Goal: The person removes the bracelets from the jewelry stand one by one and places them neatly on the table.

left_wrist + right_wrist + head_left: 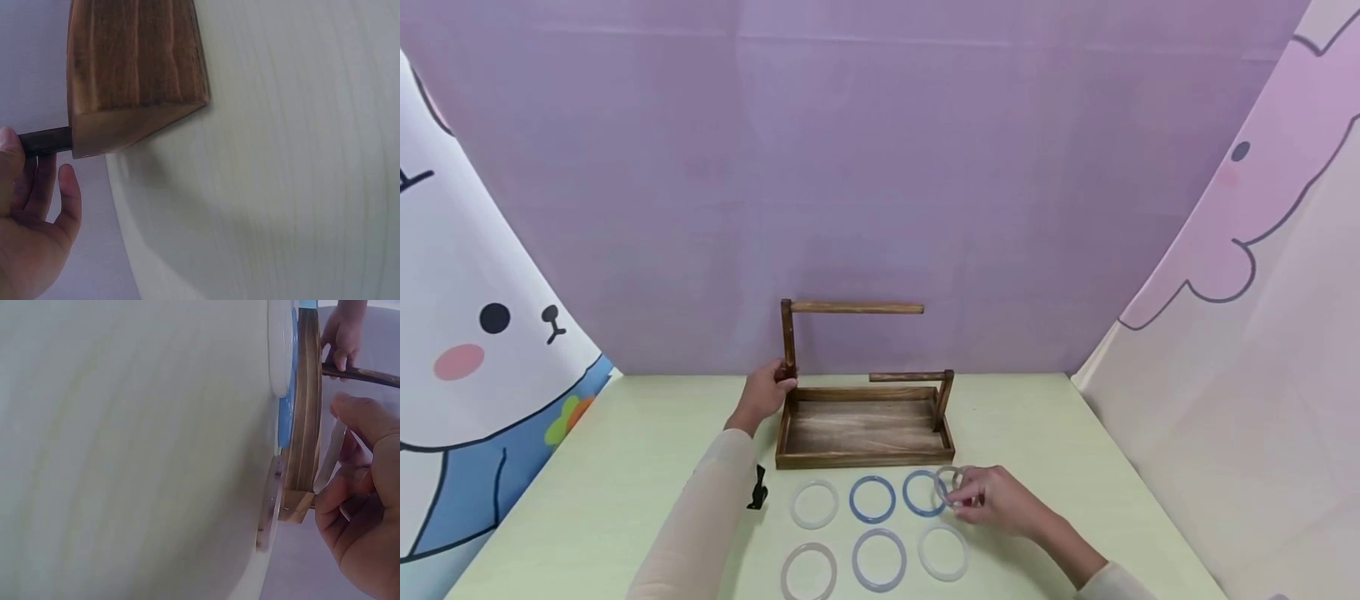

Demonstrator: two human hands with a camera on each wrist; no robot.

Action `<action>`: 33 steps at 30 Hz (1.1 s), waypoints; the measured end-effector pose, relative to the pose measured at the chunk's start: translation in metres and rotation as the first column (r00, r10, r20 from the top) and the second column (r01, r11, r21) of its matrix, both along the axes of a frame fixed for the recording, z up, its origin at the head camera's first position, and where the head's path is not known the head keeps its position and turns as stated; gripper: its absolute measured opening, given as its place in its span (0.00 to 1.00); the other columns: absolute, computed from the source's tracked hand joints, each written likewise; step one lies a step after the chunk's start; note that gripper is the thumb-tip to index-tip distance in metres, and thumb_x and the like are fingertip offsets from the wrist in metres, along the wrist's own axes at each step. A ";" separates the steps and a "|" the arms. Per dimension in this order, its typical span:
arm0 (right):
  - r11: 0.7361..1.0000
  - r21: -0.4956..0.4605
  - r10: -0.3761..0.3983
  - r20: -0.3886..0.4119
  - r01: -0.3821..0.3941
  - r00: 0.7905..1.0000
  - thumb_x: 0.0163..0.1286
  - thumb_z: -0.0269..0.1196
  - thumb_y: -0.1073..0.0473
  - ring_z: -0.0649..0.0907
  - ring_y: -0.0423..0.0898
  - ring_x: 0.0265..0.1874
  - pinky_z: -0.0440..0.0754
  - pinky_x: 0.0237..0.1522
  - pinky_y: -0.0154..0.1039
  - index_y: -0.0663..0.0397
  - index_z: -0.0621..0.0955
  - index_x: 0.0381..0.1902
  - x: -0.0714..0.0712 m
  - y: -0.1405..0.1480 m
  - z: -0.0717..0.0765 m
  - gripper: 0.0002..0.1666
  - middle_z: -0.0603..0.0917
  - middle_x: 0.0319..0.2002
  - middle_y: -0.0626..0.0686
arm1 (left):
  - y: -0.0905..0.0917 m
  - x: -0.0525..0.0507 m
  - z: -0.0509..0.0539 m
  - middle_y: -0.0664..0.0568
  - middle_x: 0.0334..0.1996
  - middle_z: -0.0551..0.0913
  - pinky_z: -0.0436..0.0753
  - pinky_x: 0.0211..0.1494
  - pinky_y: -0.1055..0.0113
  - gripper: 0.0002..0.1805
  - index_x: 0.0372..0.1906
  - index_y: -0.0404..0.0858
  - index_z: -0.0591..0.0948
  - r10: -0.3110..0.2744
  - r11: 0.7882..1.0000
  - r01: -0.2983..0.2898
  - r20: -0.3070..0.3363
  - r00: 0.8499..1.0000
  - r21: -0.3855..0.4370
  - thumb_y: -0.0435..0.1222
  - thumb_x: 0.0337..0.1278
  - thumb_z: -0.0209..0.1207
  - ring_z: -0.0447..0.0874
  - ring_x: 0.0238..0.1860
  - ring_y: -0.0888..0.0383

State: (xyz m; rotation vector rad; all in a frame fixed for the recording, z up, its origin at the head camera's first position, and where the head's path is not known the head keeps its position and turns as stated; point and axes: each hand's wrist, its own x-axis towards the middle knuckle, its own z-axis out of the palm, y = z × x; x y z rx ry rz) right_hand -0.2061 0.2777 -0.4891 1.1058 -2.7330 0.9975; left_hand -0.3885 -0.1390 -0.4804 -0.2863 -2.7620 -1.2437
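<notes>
A dark wooden tray rack (pixel 865 459) with two upright posts and horizontal bars stands on the table. My left hand (pixel 767 389) grips the base of its taller left post (pixel 787 333); in the left wrist view the thumb and fingers close round the dark post (pixel 47 142). In front of the tray, my right hand (pixel 1000 500) pinches a pale translucent bangle (pixel 329 464) between thumb and fingers, raised and tilted above the table. It partly overlaps a blue bangle (pixel 907 493) in the head view. Below this hand, another pale purplish bangle (pixel 270 503) lies on the table.
Another blue bangle (pixel 853 500) and several pale bangles, including a white one (pixel 793 505) and a lavender one (pixel 856 560), lie in rows before the tray. A small black object (pixel 758 490) is beside the left sleeve. A purple curtain (pixel 887 167) hangs behind the table.
</notes>
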 end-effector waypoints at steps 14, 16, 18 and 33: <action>0.998 0.002 0.063 -0.017 -0.063 0.998 0.60 0.73 0.66 0.73 0.22 0.26 0.78 0.25 0.24 0.55 0.91 0.41 0.012 0.018 -0.009 0.10 0.84 0.28 0.41 | 0.003 0.000 0.001 0.33 0.56 0.84 0.80 0.63 0.44 0.14 0.57 0.31 0.77 0.006 1.000 -0.006 -0.001 1.000 0.011 0.34 0.75 0.56 0.82 0.60 0.37; 0.997 0.004 0.072 -0.025 -0.071 0.997 0.60 0.73 0.66 0.74 0.22 0.27 0.78 0.26 0.24 0.55 0.91 0.40 0.013 0.020 -0.010 0.10 0.84 0.28 0.41 | 0.002 0.000 0.000 0.33 0.56 0.84 0.80 0.62 0.43 0.14 0.57 0.31 0.77 0.006 1.000 -0.006 -0.006 1.000 0.008 0.34 0.74 0.56 0.82 0.60 0.36; 0.997 0.004 0.079 -0.029 -0.079 0.996 0.60 0.73 0.66 0.74 0.22 0.27 0.79 0.27 0.24 0.55 0.91 0.40 0.015 0.024 -0.010 0.10 0.84 0.29 0.41 | 0.001 0.000 0.000 0.33 0.56 0.84 0.79 0.63 0.43 0.14 0.57 0.31 0.77 0.008 1.000 -0.008 -0.011 1.000 0.004 0.35 0.74 0.57 0.82 0.60 0.36; 0.994 -0.004 0.110 0.083 -0.110 0.990 0.62 0.72 0.65 0.76 0.24 0.28 0.80 0.25 0.27 0.56 0.91 0.42 0.029 0.043 -0.009 0.10 0.85 0.30 0.44 | 0.002 -0.002 -0.003 0.32 0.56 0.83 0.79 0.62 0.42 0.15 0.58 0.31 0.76 -0.003 1.000 0.003 -0.013 1.000 -0.001 0.35 0.75 0.56 0.81 0.59 0.35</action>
